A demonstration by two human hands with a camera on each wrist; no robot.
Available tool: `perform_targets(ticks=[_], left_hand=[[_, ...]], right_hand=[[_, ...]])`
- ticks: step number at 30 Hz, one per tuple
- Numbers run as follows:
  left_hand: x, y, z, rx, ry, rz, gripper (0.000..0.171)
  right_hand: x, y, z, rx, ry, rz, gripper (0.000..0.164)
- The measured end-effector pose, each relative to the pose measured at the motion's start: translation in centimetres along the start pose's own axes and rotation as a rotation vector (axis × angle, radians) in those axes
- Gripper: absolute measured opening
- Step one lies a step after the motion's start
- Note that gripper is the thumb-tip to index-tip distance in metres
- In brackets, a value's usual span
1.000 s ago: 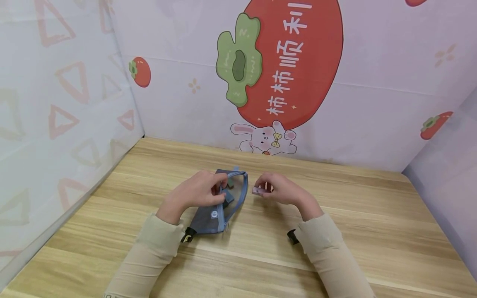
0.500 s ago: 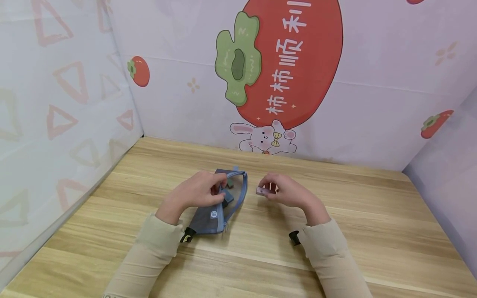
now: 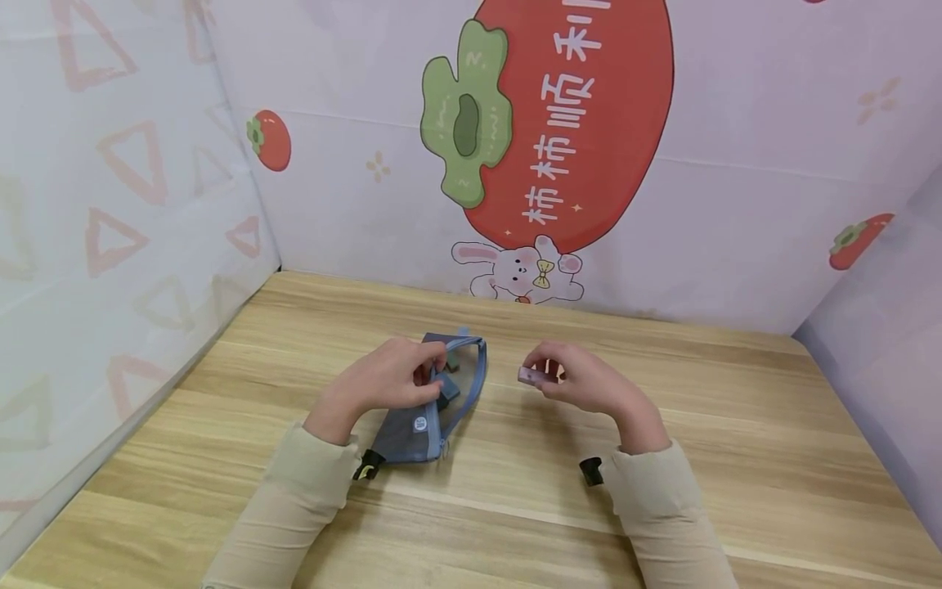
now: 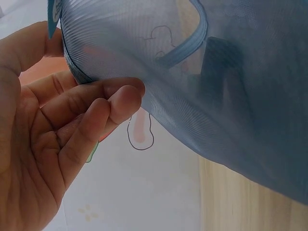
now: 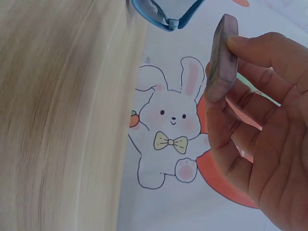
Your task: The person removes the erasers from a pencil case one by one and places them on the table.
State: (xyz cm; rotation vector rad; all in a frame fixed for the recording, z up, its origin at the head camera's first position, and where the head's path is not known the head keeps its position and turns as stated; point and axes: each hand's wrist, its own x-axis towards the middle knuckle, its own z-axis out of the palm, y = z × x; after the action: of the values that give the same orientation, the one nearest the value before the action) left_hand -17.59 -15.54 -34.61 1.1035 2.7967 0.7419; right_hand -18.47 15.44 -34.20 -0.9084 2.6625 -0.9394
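In the head view my left hand [image 3: 386, 378] pinches the rim of a blue mesh zip pouch [image 3: 403, 438], holding its mouth spread toward the right. Inside lie a blue block [image 3: 450, 388] and a green block [image 3: 452, 361]; dark shapes also show through the mesh [image 4: 274, 125] in the left wrist view. To the right of the pouch, my right hand [image 3: 585, 383] holds a small pale purple block [image 3: 530, 375] between thumb and fingers. The right wrist view shows this block [image 5: 225, 62] with darker smudges on one broad face.
Both hands work over a wood-grain table [image 3: 736, 442]. Behind it stands a white backdrop [image 3: 346, 204] printed with persimmons and a rabbit, and another patterned sheet [image 3: 147, 311] closes off the left side. A black strap piece [image 3: 591, 471] shows beside the right cuff.
My right hand has moved a little to the right with the purple block, farther from the pouch's mouth. The left hand keeps its grip on the pouch.
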Motion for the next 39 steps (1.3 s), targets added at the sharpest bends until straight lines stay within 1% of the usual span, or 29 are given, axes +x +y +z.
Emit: perform_targets(ticks=[4,14,21,27,32,39], left_hand=[[-0.1,-0.2,0.2,0.009,0.002,-0.005,0.013],[-0.1,-0.1,0.0,-0.012,0.001,-0.007,0.012],[-0.3,-0.2,0.0,-0.012,0.001,-0.012,0.008],[-0.4,-0.2,-0.2,-0.01,0.013,-0.008,0.009],[-0.3,-0.2,-0.4,-0.004,0.023,-0.013,0.008],[-0.2,0.0,-0.4,0.001,0.02,0.001,0.008]], right_hand=[[-0.4,0.3,-0.3,-0.008,0.015,-0.002,0.016],[-1.3,1.2,-1.0,0.003,0.046,0.043,0.016],[-1.8,2.0,-1.6,0.009,0.092,0.029,0.015],[-2.0,2.3,-2.1,0.017,0.091,0.033,0.016],[-2.2,2.6,-2.5,0.01,0.108,0.032,0.015],[-2.7,3.4,-2.8,0.007,0.111,0.049,0.018]])
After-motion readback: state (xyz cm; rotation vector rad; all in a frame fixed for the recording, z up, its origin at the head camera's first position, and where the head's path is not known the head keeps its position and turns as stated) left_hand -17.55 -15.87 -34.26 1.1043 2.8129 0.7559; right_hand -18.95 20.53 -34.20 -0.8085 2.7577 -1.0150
